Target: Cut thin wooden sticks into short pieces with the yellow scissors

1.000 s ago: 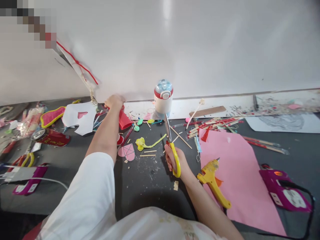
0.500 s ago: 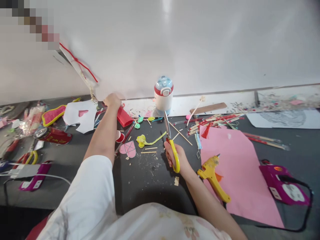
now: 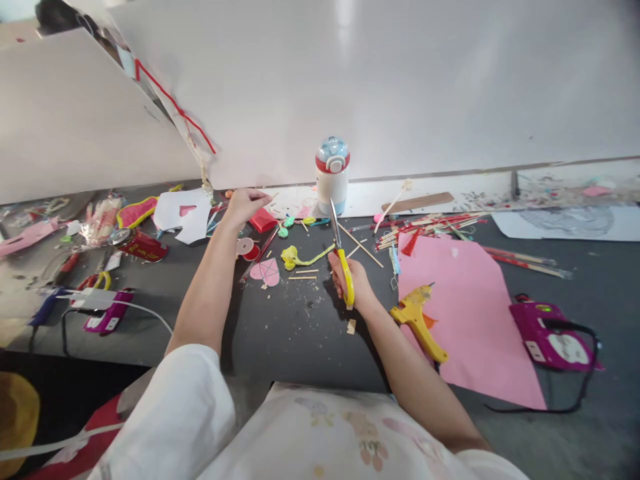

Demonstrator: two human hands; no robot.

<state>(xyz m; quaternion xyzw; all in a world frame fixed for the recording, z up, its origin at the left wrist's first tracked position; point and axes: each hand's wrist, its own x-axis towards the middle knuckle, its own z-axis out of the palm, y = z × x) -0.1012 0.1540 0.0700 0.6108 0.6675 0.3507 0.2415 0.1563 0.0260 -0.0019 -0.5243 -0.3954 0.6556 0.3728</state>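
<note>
My right hand [image 3: 353,283] is closed around the yellow handle of a pair of scissors [image 3: 344,267], whose blades point away from me. Farther left, my left hand [image 3: 247,205] is held out with its fingertips pinched on a short, thin wooden stick [image 3: 273,199]. Below that hand sits a red packet [image 3: 263,220], and a spool of red thread [image 3: 251,249] lies nearer. Between my hands are a yellow braided cord with a flower-like end [image 3: 290,258], a pink paper heart [image 3: 266,272] and some short stick pieces [image 3: 303,275].
A white bottle with a blue lid [image 3: 332,175] stands against the white partition [image 3: 425,87]. To the right, a yellow glue gun [image 3: 421,320] rests on pink paper [image 3: 475,313], beside a purple power strip [image 3: 555,340]. Leftward lie a red can [image 3: 140,245] and a white paper cutout [image 3: 183,215].
My left hand has moved right from beside the red packet and now shows a thin stick at its fingertips. The scissors stay in my right hand. The view has shifted slightly.
</note>
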